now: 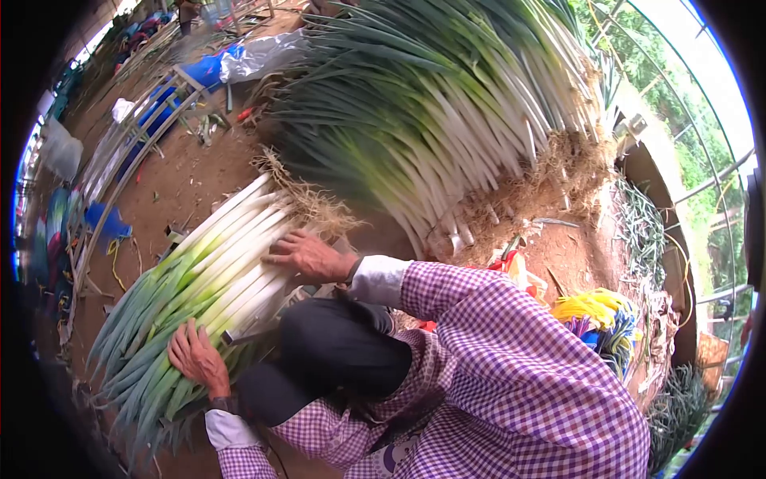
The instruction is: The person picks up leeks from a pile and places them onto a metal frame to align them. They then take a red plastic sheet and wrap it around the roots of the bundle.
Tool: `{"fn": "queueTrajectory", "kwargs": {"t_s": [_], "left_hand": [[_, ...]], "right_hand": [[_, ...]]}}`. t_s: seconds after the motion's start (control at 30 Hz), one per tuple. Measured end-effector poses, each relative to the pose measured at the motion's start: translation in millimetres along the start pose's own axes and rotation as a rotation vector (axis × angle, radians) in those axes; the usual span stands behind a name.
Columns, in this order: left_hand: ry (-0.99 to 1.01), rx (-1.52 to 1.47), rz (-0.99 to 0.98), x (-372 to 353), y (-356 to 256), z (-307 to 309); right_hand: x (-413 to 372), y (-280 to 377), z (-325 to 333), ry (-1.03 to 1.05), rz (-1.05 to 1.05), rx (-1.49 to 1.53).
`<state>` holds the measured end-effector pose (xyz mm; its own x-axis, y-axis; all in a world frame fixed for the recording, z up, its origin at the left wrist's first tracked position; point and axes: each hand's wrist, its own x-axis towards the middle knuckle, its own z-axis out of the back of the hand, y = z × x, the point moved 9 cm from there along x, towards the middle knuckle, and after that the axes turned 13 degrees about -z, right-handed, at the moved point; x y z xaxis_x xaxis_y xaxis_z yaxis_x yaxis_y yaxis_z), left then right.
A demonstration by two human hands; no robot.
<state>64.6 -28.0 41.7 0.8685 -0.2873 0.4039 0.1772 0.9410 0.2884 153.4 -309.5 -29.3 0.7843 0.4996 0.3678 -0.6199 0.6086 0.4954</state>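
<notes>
Leek bundle [215, 271] lies on the dirt floor [191, 184] by the knee [335, 343]; left hand [198, 357] and right hand [307, 255] press flat, fingers spread, apparently squaring it. Binding would need steady, even pressure.

dirt floor [187, 180], leek bundle [211, 275], leek pile [431, 104]

Left hand [198, 357] and right hand [307, 255] lie flat on the leek bundle [219, 275].

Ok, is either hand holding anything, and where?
Neither grips anything. The left hand lies flat on the leek bundle where white turns green; the right hand presses its white stalks near the root end.
</notes>
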Motion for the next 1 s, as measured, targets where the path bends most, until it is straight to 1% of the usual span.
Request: {"fn": "queueTrajectory", "kwargs": {"t_s": [0.1, 0.13, 0.2, 0.3, 0.4, 0.47, 0.5, 0.57, 0.63, 0.67, 0.73, 0.8, 0.83, 0.93, 0.97, 1.0], "left_hand": [[0.017, 0.006, 0.013, 0, 1, 2], [0.001, 0.010, 0.016, 0, 1, 5], [-0.015, 0.008, 0.007, -1, -2, 7], [-0.014, 0.013, 0.015, -5, 0, 6], [-0.018, 0.017, 0.024, -5, 1, 2], [-0.021, 0.021, 0.020, -6, 3, 1], [-0.022, 0.022, 0.017, -6, 3, 0], [-0.005, 0.028, 0.021, -8, 4, -3], [0.004, 0.026, 0.018, -9, 5, -5], [0.007, 0.027, 0.022, -9, 6, -5], [0.014, 0.019, 0.024, -9, 7, -6], [0.022, 0.023, 0.026, -9, 7, -6], [0.033, 0.019, 0.041, -8, 6, -5], [0.037, 0.037, 0.024, -8, 7, -9], [0.034, 0.037, 0.023, -9, 7, -9], [0.031, 0.038, 0.022, -10, 8, -9]], "right_hand": [[2, 5, 0, 0.025, 0.013, -0.036], [3, 4, 1, 0.048, -0.012, -0.007], [-2, 9, 12, 0.037, 0.007, -0.004], [-21, 14, 49, 0.131, -0.116, 0.182], [-61, -10, 128, -0.070, -0.299, 0.224], [-97, -74, 163, -0.225, -0.407, 0.356], [-118, -124, 174, -0.364, -0.474, 0.419], [-175, -250, 194, -0.621, -0.641, 0.593], [-216, -288, 258, -0.728, -0.900, 0.355], [-222, -274, 300, -0.699, -1.038, -0.001], [-246, -303, 340, -0.642, -1.209, -0.217], [-275, -333, 363, -0.784, -1.257, -0.278], [-283, -328, 374, -0.903, -1.146, -0.286], [-295, -322, 390, -0.841, -1.260, -0.490], [-296, -317, 391, -0.822, -1.314, -0.512], [-295, -311, 397, -0.834, -1.255, -0.553]]}}
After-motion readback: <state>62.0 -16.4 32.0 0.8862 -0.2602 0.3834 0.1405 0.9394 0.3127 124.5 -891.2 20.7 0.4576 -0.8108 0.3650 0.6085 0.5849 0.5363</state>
